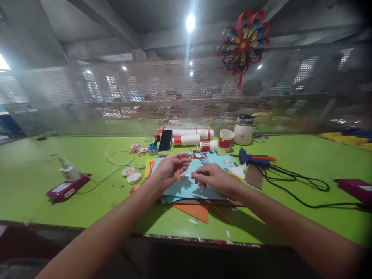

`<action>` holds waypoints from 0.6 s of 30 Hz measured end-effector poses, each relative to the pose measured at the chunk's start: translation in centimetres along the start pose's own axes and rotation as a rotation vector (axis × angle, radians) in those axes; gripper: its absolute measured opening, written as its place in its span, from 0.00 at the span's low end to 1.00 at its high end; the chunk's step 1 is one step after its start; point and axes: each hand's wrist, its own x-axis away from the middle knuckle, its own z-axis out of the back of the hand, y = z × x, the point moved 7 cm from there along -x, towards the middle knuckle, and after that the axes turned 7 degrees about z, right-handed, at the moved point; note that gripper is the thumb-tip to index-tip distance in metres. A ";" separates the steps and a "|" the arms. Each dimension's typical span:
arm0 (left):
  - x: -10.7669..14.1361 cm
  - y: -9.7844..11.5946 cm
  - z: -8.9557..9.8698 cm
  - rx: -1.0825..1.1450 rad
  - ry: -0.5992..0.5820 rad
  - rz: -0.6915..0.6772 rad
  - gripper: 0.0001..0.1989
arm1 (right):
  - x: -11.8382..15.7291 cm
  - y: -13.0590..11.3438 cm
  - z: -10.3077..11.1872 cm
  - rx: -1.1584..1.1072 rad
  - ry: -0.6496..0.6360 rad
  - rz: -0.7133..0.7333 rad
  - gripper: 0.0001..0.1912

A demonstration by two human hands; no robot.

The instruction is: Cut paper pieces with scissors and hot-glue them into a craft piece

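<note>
My left hand [171,169] is over the stacked light blue sheets [186,192], palm turned inward, holding a narrow orange paper piece [178,170] at its fingers. My right hand [210,176] faces it from the right, thumb and fingertips pinched together on something too small to make out. Small white and red bits [186,175] show between the two hands. Scissors [204,158] lie on the sheets behind my right hand. An orange sheet [193,211] sticks out beneath the stack, towards the table's front edge.
White and red paper rolls [186,140], a phone [166,140], a blue paint jar [153,148], a cup [226,140] and a kettle [244,130] stand behind. A glue gun [252,159] with black cable lies right; a power strip [68,188] with white cable lies left.
</note>
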 end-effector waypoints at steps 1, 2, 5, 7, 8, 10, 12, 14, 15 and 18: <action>-0.2 -0.1 -0.5 0.035 -0.014 -0.021 0.16 | -0.3 0.3 -0.3 -0.066 -0.003 -0.042 0.12; -0.2 -0.3 -1.0 0.068 -0.027 -0.042 0.17 | -0.6 0.7 -0.7 -0.131 -0.005 -0.081 0.12; 0.0 -0.8 -2.2 0.140 -0.047 -0.086 0.17 | -0.9 1.3 -2.3 -0.311 0.005 -0.156 0.13; 0.1 -1.2 -2.4 0.168 -0.048 -0.103 0.17 | -0.9 1.5 -3.0 -0.411 0.039 -0.164 0.15; 0.2 -1.4 -2.4 0.177 -0.048 -0.108 0.16 | -0.8 1.6 -3.2 -0.454 0.059 -0.163 0.17; 0.2 -1.6 -2.2 0.185 -0.054 -0.117 0.15 | -0.6 1.6 -3.3 -0.528 0.088 -0.161 0.20; 0.1 -1.5 -1.6 0.146 -0.050 -0.121 0.14 | -0.4 1.7 -3.1 -0.581 0.093 -0.160 0.22; -0.1 -1.2 -0.7 0.078 -0.030 -0.120 0.15 | -0.1 1.8 -2.9 -0.617 0.075 -0.161 0.22; -0.2 -1.0 -0.2 0.048 -0.019 -0.119 0.16 | 0.0 1.9 -2.8 -0.630 0.059 -0.164 0.22; -0.4 0.1 0.9 -0.001 0.017 -0.156 0.18 | 0.6 2.0 -3.0 -0.660 -0.002 -0.185 0.20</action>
